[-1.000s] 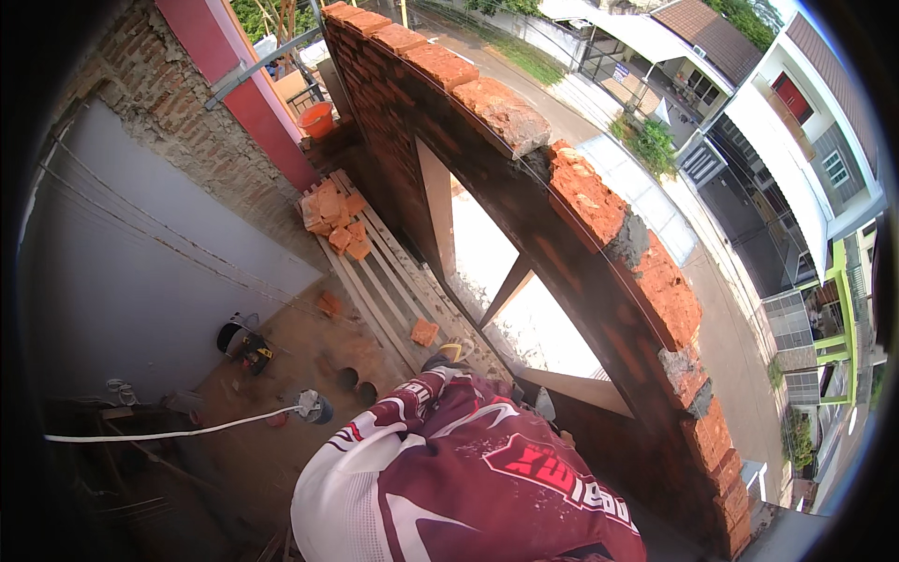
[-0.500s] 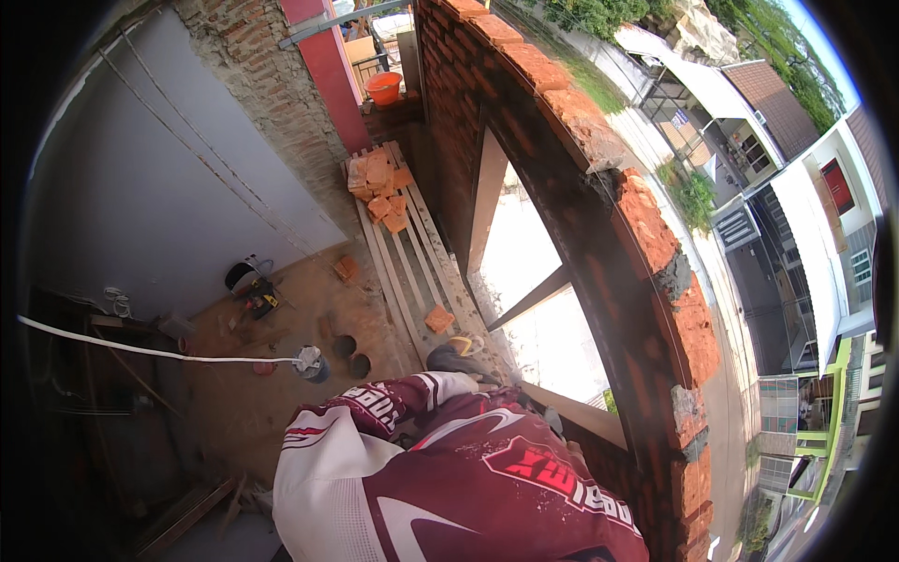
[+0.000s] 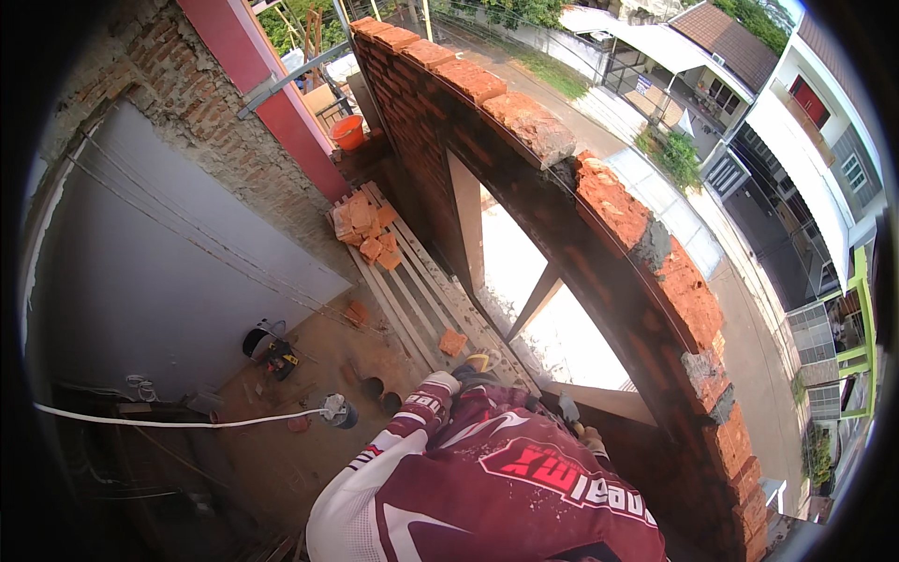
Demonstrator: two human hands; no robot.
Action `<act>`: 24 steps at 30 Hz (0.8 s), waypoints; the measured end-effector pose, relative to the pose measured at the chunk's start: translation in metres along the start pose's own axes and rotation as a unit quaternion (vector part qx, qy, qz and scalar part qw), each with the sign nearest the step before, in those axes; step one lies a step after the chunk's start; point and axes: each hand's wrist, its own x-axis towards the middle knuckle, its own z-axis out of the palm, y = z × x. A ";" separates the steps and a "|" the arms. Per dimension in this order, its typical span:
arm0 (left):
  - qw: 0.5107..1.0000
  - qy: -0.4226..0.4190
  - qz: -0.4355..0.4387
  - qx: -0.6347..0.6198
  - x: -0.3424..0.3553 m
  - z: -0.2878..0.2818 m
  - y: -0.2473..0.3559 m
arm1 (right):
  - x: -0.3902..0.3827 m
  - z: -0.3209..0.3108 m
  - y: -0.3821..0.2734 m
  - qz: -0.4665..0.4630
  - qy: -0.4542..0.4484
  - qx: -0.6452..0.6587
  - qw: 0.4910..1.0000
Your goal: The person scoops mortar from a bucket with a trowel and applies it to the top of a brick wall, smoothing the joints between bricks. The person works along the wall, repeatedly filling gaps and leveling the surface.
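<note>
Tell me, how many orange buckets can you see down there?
1. The orange bucket stands at the far end of the plank platform, beside the red column at the foot of the brick wall. Others may be hidden behind the wall.

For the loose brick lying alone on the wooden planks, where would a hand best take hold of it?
Grip the lone brick across its two narrow side faces, coming down from above. It seems to lie flat on the planks with open wood around it, so the top and sides look free.
</note>
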 end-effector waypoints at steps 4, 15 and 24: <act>0.992 0.077 0.101 -0.028 0.023 0.000 0.010 | 0.022 0.043 0.035 0.031 0.003 0.076 0.997; 0.974 -0.014 0.154 0.162 0.106 0.008 0.077 | -0.022 0.099 0.057 0.164 0.033 0.233 0.958; 0.979 -0.101 0.174 0.011 0.107 0.007 0.076 | -0.036 0.093 0.045 0.223 -0.001 0.286 0.932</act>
